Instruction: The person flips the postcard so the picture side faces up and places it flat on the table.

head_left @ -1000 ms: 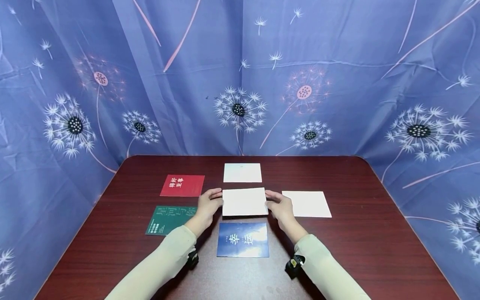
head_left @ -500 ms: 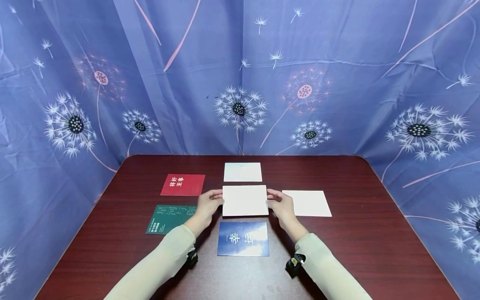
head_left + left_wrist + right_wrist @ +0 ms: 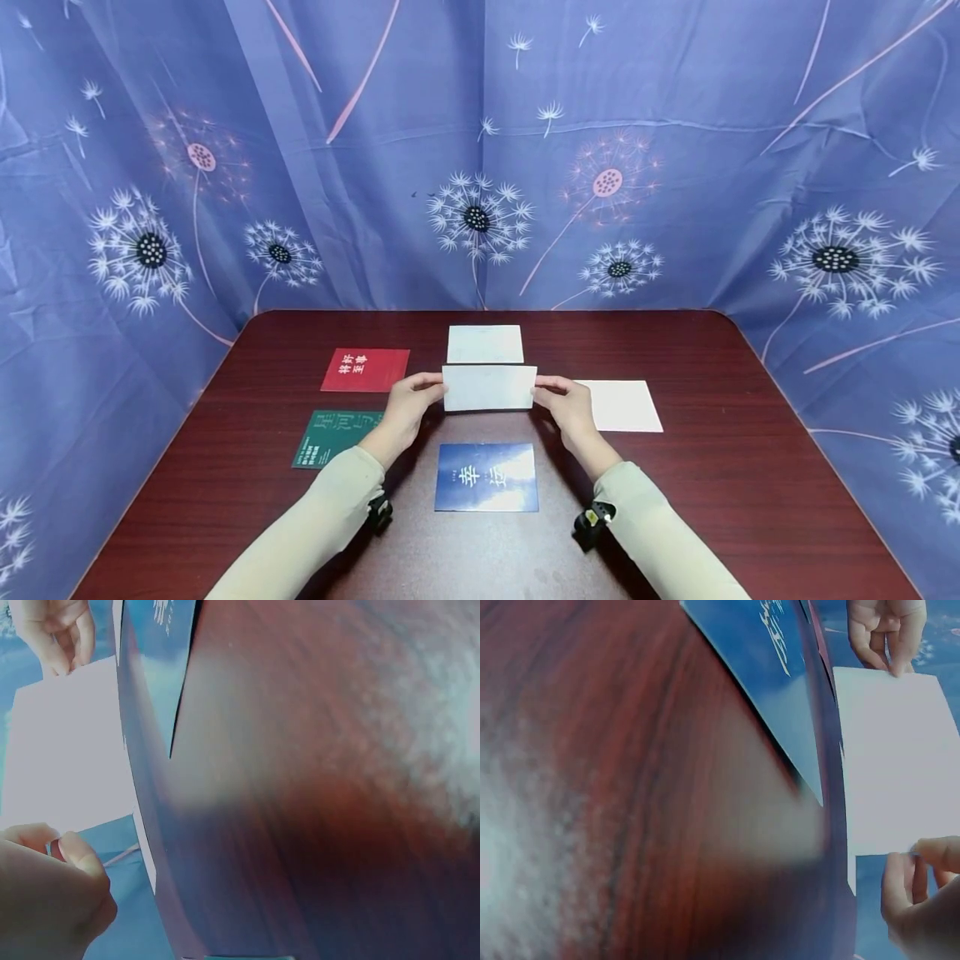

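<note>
A blank white card [image 3: 490, 388] is held up off the table, tilted, its plain face toward me. My left hand [image 3: 407, 410] pinches its left short edge between thumb and fingers, and my right hand [image 3: 566, 408] pinches the right one. Both wrist views show the white card [image 3: 67, 750] stretched between the two hands. Below it on the table lies a blue card [image 3: 486, 477] with white characters. Just behind is a pale card [image 3: 485, 344], lying flat. Another white card [image 3: 624, 406] sits right of my right hand.
A red card [image 3: 366, 370] and a green card [image 3: 337, 437] lie at the left, the green one partly covered by my left hand. The dark wooden table [image 3: 750, 500] meets a blue dandelion-print curtain [image 3: 375, 167] at the back and sides.
The held white card has risen from near the table and tilted more upright, moving slightly away from me. Both hands moved up with it. The other cards stay put.
</note>
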A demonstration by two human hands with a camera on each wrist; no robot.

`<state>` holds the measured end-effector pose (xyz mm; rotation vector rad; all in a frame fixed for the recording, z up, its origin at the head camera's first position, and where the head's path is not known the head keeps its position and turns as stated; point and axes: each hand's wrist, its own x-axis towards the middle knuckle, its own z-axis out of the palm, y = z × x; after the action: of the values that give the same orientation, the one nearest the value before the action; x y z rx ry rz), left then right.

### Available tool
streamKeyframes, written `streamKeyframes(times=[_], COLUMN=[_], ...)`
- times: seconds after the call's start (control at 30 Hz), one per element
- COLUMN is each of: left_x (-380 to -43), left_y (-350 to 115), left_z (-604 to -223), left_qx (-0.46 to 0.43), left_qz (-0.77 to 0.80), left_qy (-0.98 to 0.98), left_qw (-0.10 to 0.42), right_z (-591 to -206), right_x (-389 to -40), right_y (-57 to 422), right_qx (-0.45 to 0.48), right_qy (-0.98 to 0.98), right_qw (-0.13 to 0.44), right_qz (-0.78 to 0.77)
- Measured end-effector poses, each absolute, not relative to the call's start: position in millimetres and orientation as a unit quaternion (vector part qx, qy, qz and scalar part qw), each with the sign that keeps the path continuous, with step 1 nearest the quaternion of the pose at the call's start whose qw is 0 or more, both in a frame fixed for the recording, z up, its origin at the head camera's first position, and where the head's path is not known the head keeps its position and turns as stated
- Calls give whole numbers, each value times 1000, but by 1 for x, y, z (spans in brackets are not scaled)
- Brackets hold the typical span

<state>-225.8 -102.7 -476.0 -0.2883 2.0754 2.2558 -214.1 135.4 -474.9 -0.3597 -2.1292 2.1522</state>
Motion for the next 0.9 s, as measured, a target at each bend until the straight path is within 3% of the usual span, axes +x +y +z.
streamKeyframes(times=[0.7, 0.9], left_x=[-223, -224], left_y=[-113, -114], left_z=[-478, -480], left_qx=[-96, -91], left_qz=[717, 691], left_qy=[689, 716], left_qw=[55, 36], right_z=[-476, -477], right_x=[-214, -214], right_y=[139, 135], right_qx=[-104, -98], right_qy=[-695, -690], right_qw=[19, 15], right_qz=[712, 717])
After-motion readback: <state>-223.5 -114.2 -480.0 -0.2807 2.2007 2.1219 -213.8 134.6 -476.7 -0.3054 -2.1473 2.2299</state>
